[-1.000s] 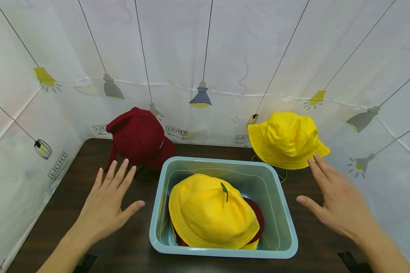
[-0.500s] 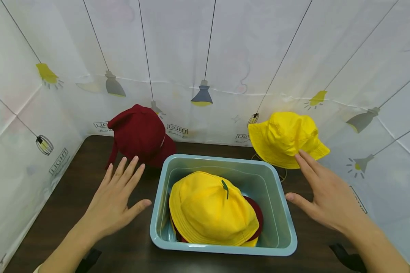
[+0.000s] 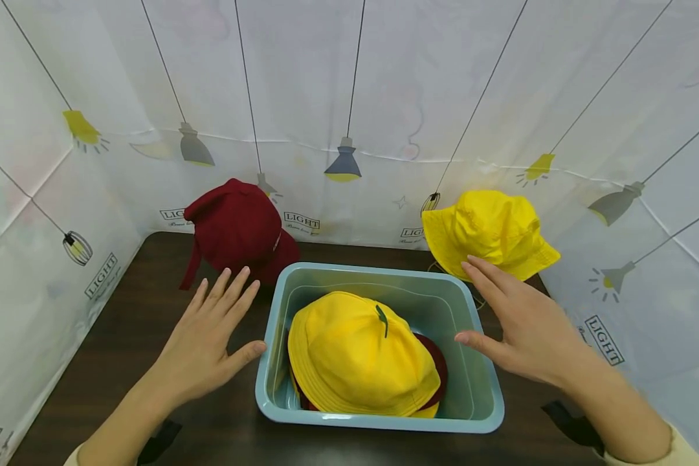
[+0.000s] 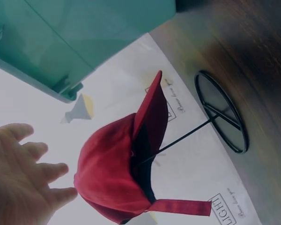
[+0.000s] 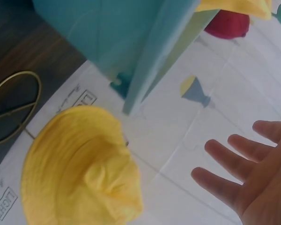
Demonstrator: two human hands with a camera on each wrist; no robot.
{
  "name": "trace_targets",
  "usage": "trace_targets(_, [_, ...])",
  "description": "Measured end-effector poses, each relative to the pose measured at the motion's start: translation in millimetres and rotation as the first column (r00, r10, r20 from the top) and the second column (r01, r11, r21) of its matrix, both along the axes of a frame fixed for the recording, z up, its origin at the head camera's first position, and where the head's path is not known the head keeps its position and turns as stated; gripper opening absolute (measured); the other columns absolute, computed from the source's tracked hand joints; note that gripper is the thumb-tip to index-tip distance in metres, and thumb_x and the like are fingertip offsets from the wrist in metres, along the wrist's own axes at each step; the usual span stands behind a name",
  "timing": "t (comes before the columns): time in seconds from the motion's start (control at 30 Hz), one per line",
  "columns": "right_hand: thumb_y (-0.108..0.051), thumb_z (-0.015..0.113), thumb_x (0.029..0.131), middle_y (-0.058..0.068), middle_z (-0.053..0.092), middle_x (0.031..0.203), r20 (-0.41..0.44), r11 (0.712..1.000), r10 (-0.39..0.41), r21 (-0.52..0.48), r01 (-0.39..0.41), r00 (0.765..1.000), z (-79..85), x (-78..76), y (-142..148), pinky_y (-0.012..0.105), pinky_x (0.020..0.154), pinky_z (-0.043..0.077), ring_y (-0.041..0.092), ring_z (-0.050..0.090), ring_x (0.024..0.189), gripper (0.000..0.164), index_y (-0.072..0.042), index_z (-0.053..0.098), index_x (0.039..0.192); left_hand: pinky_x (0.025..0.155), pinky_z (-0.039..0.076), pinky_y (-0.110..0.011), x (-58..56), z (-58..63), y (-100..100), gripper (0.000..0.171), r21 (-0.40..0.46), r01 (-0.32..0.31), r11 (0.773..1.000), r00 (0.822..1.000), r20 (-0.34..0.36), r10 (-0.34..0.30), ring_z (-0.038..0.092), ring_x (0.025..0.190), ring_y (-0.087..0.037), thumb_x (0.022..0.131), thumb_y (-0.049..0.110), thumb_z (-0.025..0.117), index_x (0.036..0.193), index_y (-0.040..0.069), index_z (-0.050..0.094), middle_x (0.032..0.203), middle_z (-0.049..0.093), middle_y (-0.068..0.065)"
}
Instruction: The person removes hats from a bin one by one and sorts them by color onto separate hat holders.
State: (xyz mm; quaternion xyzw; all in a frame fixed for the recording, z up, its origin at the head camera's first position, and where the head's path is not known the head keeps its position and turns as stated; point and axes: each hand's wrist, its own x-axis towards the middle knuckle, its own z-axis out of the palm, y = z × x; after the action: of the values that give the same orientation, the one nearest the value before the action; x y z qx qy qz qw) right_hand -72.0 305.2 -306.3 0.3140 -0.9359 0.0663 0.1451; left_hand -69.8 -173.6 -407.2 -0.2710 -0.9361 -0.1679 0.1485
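My left hand (image 3: 210, 343), fingers spread and holding nothing, is over the table left of a light blue plastic basin (image 3: 381, 422). Beyond it a dark red baseball cap (image 3: 233, 223) sits on a black wire stand (image 4: 221, 112), which the left wrist view shows. At the basin's right side, my right hand (image 3: 518, 323) has its fingers extended and also holds nothing; its thumb overlaps the basin's rim. Behind its fingertips a yellow bucket hat (image 3: 492, 226) hangs on a gold wire stand (image 5: 37, 89). Inside the basin lies another yellow hat (image 3: 361, 356) with a green sprout, over dark red fabric (image 3: 433, 362).
The dark wooden table (image 3: 110, 362) ends at a white curtain wall (image 3: 303, 84) printed with hanging lamps. This backdrop also closes off both sides. Dark straps (image 3: 571, 424) show under the wrists.
My right hand has moved left toward the basin, passing in front of the yellow bucket hat. My left hand has shifted slightly right. The hats and basin stay put.
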Motion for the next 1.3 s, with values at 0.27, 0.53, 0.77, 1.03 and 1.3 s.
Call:
trace_targets(0.27, [-0.061,0.074,0.09,0.017,0.049,0.157,0.011,0.995,0.101,-0.026,-0.1,0.995,3.2,-3.2,-15,0.063,0.102,0.048,0.042,0.058,0.129,0.095,-0.007,0.04,0.161,0.127,0.006,-0.06,-0.9,-1.6,8,0.085,0.027,0.026,0.999,1.0,0.006,-0.026,0.022,0.157,-0.042,0.101,0.056,0.06,0.168,0.019,0.025,0.174,0.019,-0.006])
trace_targets(0.53, [-0.055,0.079,0.089,0.012,0.046,0.16,0.104,0.993,0.119,-0.033,-0.116,0.987,7.0,-2.0,-33,0.061,0.106,0.047,0.038,0.055,0.134,0.092,-0.008,0.042,0.159,0.127,0.01,-0.06,-0.4,-0.4,15,0.083,0.048,0.066,0.997,0.997,0.043,-0.068,0.027,0.156,-0.038,0.1,0.052,0.062,0.168,0.019,0.027,0.174,0.022,-0.006])
trace_targets(0.77, [-0.057,0.076,0.091,0.012,0.047,0.159,0.199,0.991,0.133,-0.037,-0.128,0.971,9.6,-2.2,-47,0.058,0.107,0.049,0.036,0.056,0.135,0.092,-0.009,0.04,0.161,0.126,0.014,-0.06,-0.8,-1.6,18,0.081,0.058,0.095,0.994,0.994,0.044,-0.098,0.036,0.152,-0.038,0.1,0.052,0.063,0.165,0.014,0.034,0.172,0.027,-0.005])
trace_targets(1.03, [-0.066,0.068,0.093,0.006,0.054,0.153,0.317,0.994,0.107,-0.022,-0.106,0.942,12.3,-4.0,-65,0.053,0.104,0.053,0.027,0.061,0.13,0.084,-0.012,0.049,0.155,0.123,0.022,-0.063,-1.6,-3.8,21,0.075,0.081,0.127,0.989,0.99,0.053,-0.132,0.04,0.15,-0.035,0.101,0.05,0.062,0.161,0.01,0.042,0.17,0.032,-0.009])
trace_targets(1.3, [-0.059,0.068,0.096,0.004,0.059,0.147,0.373,0.988,0.15,-0.031,-0.149,0.916,10.8,-9.7,-78,0.048,0.1,0.056,0.022,0.065,0.122,0.074,-0.011,0.053,0.151,0.12,0.028,-0.061,1.8,-4.0,20,0.072,0.097,0.129,0.987,0.988,0.068,-0.136,0.04,0.15,-0.032,0.1,0.044,0.065,0.159,0.009,0.045,0.17,0.032,-0.005])
